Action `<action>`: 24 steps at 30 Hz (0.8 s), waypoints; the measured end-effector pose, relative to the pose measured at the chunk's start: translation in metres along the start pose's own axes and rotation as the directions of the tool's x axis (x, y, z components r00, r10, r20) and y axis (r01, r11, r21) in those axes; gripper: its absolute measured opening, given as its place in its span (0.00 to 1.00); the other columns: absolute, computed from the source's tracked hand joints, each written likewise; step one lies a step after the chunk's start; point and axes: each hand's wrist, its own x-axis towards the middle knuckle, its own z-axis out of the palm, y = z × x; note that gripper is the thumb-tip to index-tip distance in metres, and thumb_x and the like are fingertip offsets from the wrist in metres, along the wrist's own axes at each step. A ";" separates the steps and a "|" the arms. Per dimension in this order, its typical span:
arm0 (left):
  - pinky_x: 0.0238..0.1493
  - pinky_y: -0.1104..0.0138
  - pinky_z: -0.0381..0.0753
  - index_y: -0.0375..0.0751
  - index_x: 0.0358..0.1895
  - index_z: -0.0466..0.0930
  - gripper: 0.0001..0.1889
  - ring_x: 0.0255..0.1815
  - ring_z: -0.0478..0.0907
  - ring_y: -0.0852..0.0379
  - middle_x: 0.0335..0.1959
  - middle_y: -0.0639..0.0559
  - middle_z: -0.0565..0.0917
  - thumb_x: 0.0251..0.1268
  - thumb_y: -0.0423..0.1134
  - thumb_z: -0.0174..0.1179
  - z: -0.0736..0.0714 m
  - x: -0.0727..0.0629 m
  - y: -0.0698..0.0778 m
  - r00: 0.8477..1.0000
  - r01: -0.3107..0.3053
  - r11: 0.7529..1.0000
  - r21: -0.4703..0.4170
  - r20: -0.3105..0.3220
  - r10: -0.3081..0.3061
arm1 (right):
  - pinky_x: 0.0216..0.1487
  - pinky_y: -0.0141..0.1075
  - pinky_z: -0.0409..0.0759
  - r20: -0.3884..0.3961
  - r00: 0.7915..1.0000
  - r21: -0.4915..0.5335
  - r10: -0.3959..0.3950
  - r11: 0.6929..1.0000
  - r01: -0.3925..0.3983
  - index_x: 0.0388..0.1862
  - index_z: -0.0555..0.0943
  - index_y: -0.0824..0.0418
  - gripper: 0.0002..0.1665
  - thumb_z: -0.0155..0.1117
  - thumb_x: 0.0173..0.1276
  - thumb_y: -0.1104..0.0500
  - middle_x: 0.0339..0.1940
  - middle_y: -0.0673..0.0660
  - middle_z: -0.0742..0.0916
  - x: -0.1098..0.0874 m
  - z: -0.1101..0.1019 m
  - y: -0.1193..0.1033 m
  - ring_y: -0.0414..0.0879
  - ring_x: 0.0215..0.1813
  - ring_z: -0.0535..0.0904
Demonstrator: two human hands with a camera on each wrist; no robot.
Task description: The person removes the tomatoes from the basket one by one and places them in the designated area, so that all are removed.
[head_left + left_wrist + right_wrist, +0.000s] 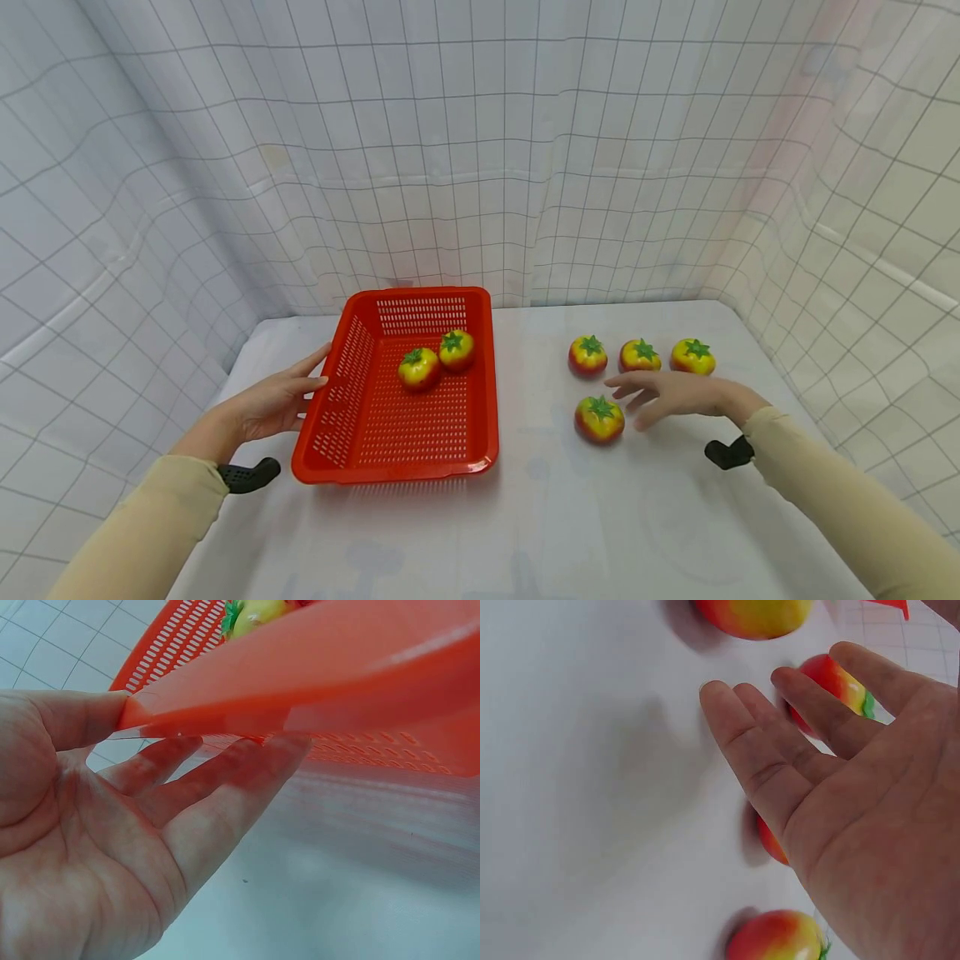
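At the head view's eight o'clock, left hand grips red basket by its rim; two red-yellow fruits inside, toward two o'clock of centre. At four, right hand hovers released, holding nothing; lone fruit near its fingertips, nine-o'clock side. Three more fruits in a row, one o'clock from that.

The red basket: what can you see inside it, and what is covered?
Inside the red basket, two red-and-yellow fruits with green tops lie close together on its perforated floor. Their undersides and the floor beneath them are covered.
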 end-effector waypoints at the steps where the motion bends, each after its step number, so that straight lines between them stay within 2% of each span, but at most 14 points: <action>1: 0.58 0.45 0.80 0.67 0.83 0.29 0.38 0.63 0.75 0.41 0.79 0.34 0.53 0.85 0.44 0.44 0.000 0.000 0.000 1.000 0.004 1.000 -0.002 -0.005 -0.004 | 0.69 0.57 0.70 -0.001 1.000 0.001 -0.003 1.000 0.003 0.81 0.62 0.53 0.47 0.72 0.66 0.52 0.74 0.59 0.73 -0.003 -0.002 0.000 0.58 0.72 0.70; 8: 0.57 0.45 0.81 0.67 0.83 0.30 0.38 0.61 0.76 0.42 0.79 0.35 0.54 0.85 0.44 0.45 0.000 0.000 0.001 1.000 0.011 1.000 -0.004 -0.025 -0.011 | 0.68 0.56 0.70 -0.024 1.000 0.009 -0.020 1.000 0.020 0.81 0.63 0.55 0.47 0.71 0.67 0.50 0.75 0.61 0.71 -0.017 -0.012 -0.003 0.60 0.72 0.69; 13: 0.57 0.45 0.81 0.66 0.83 0.29 0.38 0.62 0.76 0.42 0.79 0.34 0.52 0.85 0.44 0.45 0.001 -0.001 0.001 1.000 0.004 1.000 0.002 -0.024 -0.004 | 0.68 0.54 0.70 -0.050 0.998 -0.003 -0.044 0.999 0.044 0.78 0.68 0.51 0.40 0.70 0.69 0.50 0.75 0.61 0.73 -0.020 -0.016 -0.008 0.58 0.71 0.71; 20: 0.58 0.45 0.81 0.66 0.83 0.28 0.38 0.62 0.75 0.42 0.80 0.33 0.50 0.85 0.44 0.44 0.001 -0.002 0.001 1.000 -0.005 1.000 -0.003 -0.014 0.005 | 0.68 0.49 0.70 -0.126 0.991 -0.005 -0.045 0.999 0.045 0.75 0.72 0.43 0.32 0.65 0.73 0.45 0.71 0.55 0.77 -0.019 -0.019 -0.017 0.51 0.70 0.73; 24: 0.57 0.46 0.81 0.66 0.83 0.28 0.38 0.62 0.76 0.42 0.80 0.33 0.50 0.85 0.43 0.43 0.001 -0.002 0.002 1.000 -0.003 1.000 -0.009 -0.011 0.003 | 0.68 0.49 0.71 -0.162 0.985 -0.012 -0.067 0.998 0.066 0.75 0.72 0.44 0.32 0.64 0.74 0.43 0.68 0.51 0.80 -0.013 -0.018 -0.024 0.49 0.68 0.74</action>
